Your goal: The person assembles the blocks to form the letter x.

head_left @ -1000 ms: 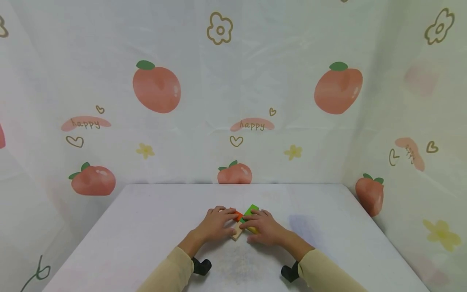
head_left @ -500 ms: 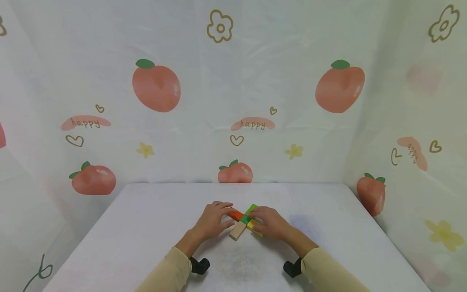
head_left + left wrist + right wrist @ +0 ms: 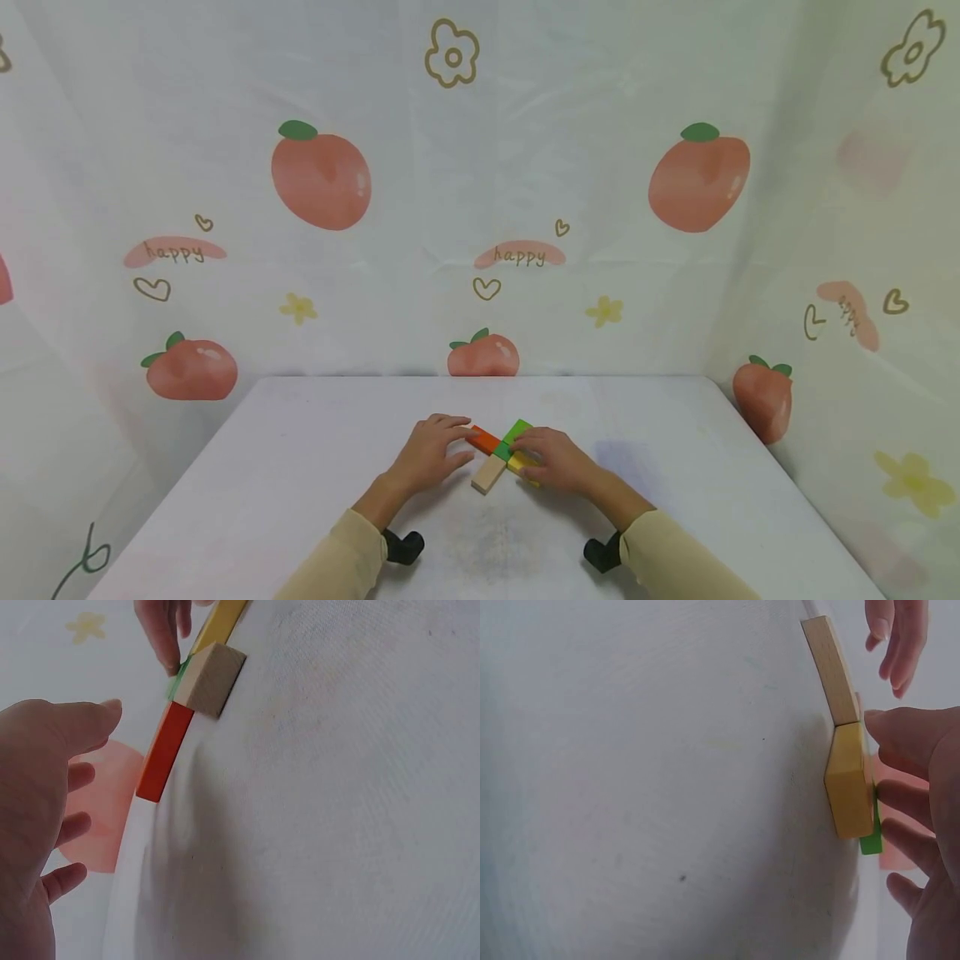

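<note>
Several small blocks lie flat in a cross on the table. An orange block [image 3: 483,439] points far left, a light green block [image 3: 517,430] far right, a yellow block [image 3: 522,461] near right and a plain wooden block [image 3: 489,474] near left. They meet at a darker green block [image 3: 502,451] in the middle. My left hand [image 3: 429,454] hovers beside the orange block [image 3: 163,754], fingers spread and holding nothing. My right hand [image 3: 558,458] hangs over the yellow block [image 3: 849,780], fingers loosely bent by the green blocks; whether a fingertip touches one is unclear.
The white table [image 3: 315,467] extends around the blocks on all sides. Behind it hangs a pale curtain [image 3: 390,317] printed with fruit and flowers. Black wrist mounts [image 3: 405,547] stick out below both sleeves.
Both hands have drawn apart from the blocks, the left one farther to the left. More of the cross shows now. The right hand has barely moved in the last half second.
</note>
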### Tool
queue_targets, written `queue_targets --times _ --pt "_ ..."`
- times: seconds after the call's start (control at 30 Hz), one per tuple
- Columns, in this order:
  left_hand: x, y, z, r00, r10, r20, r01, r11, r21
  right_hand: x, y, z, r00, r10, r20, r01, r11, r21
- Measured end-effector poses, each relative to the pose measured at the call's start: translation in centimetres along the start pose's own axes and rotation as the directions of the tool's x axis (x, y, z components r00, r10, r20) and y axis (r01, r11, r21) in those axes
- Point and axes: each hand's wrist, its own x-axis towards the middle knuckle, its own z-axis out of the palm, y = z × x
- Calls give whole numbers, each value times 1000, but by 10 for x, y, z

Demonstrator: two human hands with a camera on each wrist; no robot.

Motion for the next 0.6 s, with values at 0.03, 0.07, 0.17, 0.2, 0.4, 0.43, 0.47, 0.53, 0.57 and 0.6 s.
queue_targets --times 0.03,0.07,0.17,0.2,0.4,0.43,0.47,0.53,0.57,0.6 --pt "-1 -1 -1 1000 -3 -4 3 1000 -3 0 0 0 1000 0 0 0 1000 1" --pt "-2 -1 -2 1000 -8 -6 8 1000 -6 0 0 -1 1000 -3 -5 3 1000 1" --pt "-4 -5 -4 1000 -26 -15 26 1000 -7 -1 2 -2 999 -18 -27 18 1000 3" --pt "-6 -6 -5 999 -32 -19 32 999 -13 -2 4 -2 999 -27 -39 27 1000 -1" --pt "-17 -18 -5 998 -45 -49 44 999 -21 -11 14 -4 995 -44 -91 41 999 -29" --pt "-19 -20 -4 997 -41 -58 41 999 -15 -14 15 -5 994 -42 -99 40 999 -29" --pt "-22 -22 -4 997 -35 -69 35 999 -12 -16 17 -6 994 -35 -105 33 999 -25" --pt "-26 -26 -5 996 -25 -91 25 1000 -7 -21 21 -8 993 -22 -119 19 999 -29" --pt "-28 -28 -5 995 -24 -98 24 1000 -3 -24 23 -8 991 -21 -129 17 999 -36" --pt "-30 -29 -6 994 -25 -102 26 1000 2 -28 25 -9 990 -20 -140 15 999 -38"
